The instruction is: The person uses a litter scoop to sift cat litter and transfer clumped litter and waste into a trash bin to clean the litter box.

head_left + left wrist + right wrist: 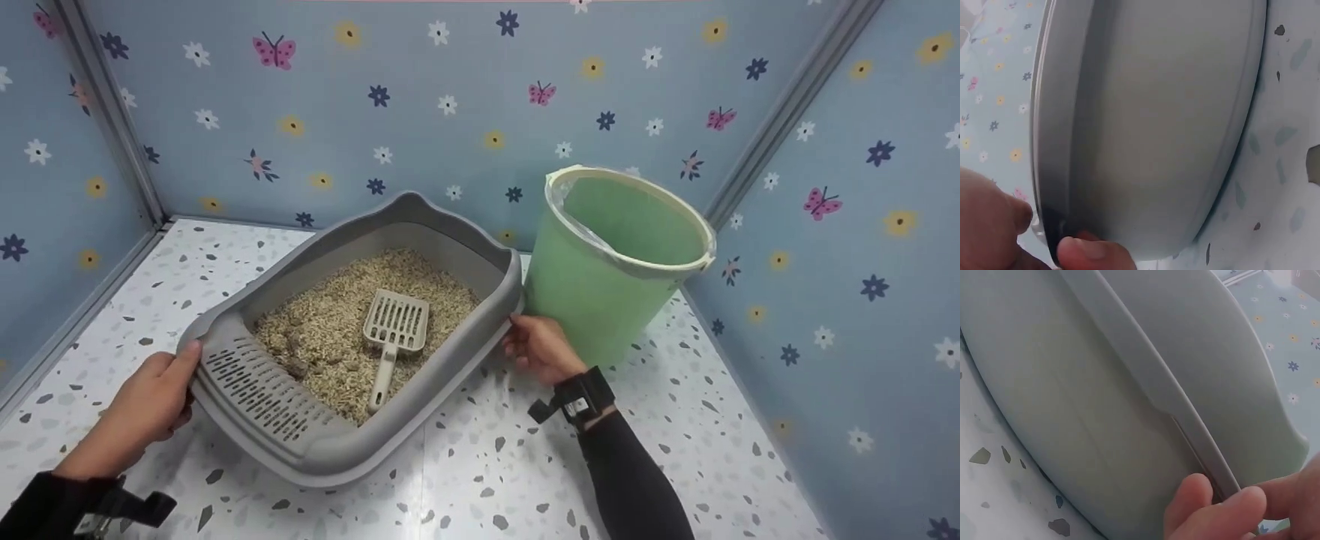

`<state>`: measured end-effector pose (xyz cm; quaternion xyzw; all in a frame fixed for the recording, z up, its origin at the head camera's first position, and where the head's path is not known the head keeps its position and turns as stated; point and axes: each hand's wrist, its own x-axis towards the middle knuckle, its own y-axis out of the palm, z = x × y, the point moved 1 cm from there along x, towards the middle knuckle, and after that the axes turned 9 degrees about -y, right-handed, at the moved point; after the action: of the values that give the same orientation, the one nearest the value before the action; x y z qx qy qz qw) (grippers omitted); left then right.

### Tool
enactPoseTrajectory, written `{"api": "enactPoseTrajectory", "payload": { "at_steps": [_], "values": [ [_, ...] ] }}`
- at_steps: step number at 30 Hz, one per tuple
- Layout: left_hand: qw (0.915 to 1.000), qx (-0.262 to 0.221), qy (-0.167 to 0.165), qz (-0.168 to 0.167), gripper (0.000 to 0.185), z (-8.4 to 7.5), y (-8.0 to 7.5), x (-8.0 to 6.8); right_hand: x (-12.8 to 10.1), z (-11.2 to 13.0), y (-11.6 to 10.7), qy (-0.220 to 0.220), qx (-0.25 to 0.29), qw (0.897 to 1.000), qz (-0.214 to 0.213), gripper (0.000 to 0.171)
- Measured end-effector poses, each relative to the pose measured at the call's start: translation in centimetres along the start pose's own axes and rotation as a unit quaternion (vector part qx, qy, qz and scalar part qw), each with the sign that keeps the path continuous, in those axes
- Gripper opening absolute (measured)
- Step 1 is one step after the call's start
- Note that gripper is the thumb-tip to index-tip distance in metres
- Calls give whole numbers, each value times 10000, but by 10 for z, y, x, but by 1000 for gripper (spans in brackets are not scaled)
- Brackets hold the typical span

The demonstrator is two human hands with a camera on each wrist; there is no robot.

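Note:
A grey litter box (465,360) filled with tan pellet litter (330,300) sits at an angle on the speckled surface. My left hand (154,394) grips its rim at the slotted front corner, thumb on top and fingers beneath, as the left wrist view also shows. At the opposite end, my right hand (544,349) holds the rim near the back right corner; in the right wrist view its fingers (1219,512) curl under the lip. On the litter lies a light grey slotted scoop (396,322), its handle towards me. Darker clumps show near the slotted step.
Just behind my right hand stands a green waste bin (592,292) with a cream rim and a clear liner. Blue walls (450,67) with flowers and butterflies enclose the white speckled surface (480,480) at the back and both sides.

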<state>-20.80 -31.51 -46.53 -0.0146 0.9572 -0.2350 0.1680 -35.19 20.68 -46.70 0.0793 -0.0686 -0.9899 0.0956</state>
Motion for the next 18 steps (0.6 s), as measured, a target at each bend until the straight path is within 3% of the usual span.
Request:
{"api": "enactPoseTrajectory", "payload": {
  "at_steps": [4,7,12,15,18],
  "values": [
    [9994,258,-38,-227,70,1,-3,6,-1,3,-5,65,-128,9993,335,19],
    [9990,391,-48,-204,73,1,-11,14,-3,5,-11,202,-286,9960,818,18],
    [9998,213,-2,-53,72,0,-27,30,-6,12,-19,527,-617,9829,1651,18],
    [9999,-20,5,119,72,-2,-26,32,-8,17,-19,555,-979,9819,1526,20],
    [9995,-121,-70,291,74,-4,-16,21,-9,19,-19,442,-1183,9875,947,24]
  ]
}}
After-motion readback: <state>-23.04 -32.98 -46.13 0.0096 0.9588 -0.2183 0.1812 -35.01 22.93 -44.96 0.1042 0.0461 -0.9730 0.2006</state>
